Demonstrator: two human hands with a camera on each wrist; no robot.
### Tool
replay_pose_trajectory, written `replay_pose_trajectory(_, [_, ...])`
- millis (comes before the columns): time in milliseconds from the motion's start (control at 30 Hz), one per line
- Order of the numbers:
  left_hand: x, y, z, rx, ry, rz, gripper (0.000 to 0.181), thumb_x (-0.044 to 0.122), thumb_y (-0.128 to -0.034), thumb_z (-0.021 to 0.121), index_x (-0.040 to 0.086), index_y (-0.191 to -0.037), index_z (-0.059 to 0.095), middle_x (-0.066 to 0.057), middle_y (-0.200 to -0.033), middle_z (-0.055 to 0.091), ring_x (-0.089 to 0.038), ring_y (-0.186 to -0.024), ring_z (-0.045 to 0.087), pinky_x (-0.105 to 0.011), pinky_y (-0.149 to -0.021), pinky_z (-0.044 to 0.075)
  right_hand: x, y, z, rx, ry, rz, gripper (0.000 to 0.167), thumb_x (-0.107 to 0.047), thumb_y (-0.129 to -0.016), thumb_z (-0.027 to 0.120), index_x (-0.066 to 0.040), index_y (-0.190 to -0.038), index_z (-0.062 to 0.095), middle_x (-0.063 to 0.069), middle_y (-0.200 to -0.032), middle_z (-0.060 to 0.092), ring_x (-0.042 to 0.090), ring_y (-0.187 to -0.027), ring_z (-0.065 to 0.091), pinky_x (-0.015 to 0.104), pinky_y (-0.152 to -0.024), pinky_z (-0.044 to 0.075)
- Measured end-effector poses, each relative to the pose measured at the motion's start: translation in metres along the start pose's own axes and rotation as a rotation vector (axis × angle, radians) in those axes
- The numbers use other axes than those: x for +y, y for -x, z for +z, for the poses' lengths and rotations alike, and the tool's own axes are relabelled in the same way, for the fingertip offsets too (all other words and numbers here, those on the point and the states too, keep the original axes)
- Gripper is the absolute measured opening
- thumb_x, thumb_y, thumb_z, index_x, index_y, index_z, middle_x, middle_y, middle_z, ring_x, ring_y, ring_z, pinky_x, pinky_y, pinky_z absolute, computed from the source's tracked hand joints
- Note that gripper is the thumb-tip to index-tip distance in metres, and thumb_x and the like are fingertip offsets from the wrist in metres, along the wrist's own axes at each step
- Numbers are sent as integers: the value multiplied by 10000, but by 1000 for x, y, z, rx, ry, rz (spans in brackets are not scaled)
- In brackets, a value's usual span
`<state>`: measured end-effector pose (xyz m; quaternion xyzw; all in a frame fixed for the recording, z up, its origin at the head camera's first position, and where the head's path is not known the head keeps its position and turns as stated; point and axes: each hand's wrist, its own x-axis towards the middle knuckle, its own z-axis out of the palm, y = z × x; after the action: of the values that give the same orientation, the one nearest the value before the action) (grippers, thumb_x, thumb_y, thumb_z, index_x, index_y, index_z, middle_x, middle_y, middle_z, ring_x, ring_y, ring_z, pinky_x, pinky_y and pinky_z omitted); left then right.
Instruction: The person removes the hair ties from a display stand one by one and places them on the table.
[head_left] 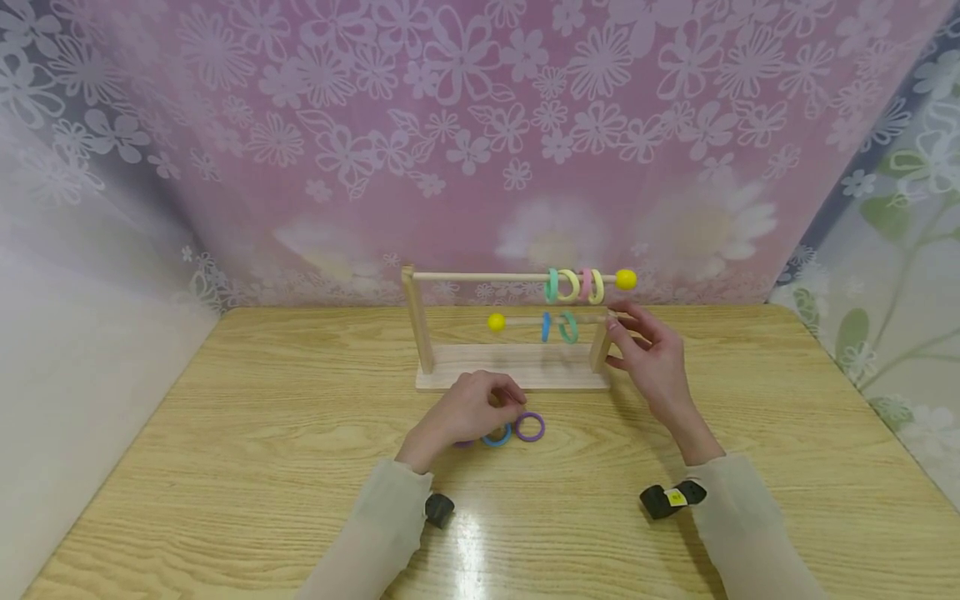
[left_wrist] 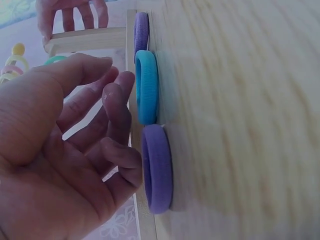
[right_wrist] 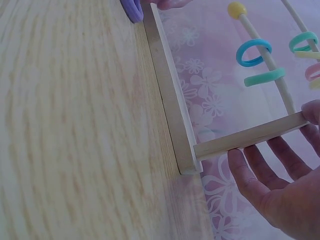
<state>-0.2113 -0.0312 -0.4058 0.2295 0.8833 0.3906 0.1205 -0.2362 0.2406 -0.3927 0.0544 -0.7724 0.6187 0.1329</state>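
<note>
A wooden rack with two horizontal rods stands on the table. My right hand holds its shorter right post, thumb at the top and fingers along the outer side. My left hand is over the table in front of the rack, fingers loosely bent, with nothing seen between them. Close to its fingertips lie a blue hair tie, a purple hair tie and another purple hair tie. On the lower rod hang a blue hair tie and a green hair tie.
The upper rod carries green, yellow and pink hair ties near its yellow end ball. Another yellow ball caps the lower rod. A flowered curtain hangs behind the wooden table.
</note>
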Motion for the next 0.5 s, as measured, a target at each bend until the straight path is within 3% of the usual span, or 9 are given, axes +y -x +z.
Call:
replay_pose_trajectory(267, [0, -1, 0, 90, 30, 24, 172, 194, -972, 669, 115, -1104, 748, 22, -974, 745, -103, -860, 698, -268, -804, 549, 0, -1, 0, -2, 7, -10, 435, -249, -1031, 618, -68, -1424, 578, -164, -1128, 639, -4, -970, 675, 253, -704, 619])
replay_pose_trajectory(500, [6, 0, 2, 191, 95, 14, 194, 228, -983, 669, 140, -1145, 734, 17, -1023, 754, -173, -832, 729, -272, -717, 560, -1, 1, 1, 2, 20, -15, 428, -262, -1033, 615, -65, -1411, 582, -165, -1123, 637, -7, -961, 679, 252, -702, 617])
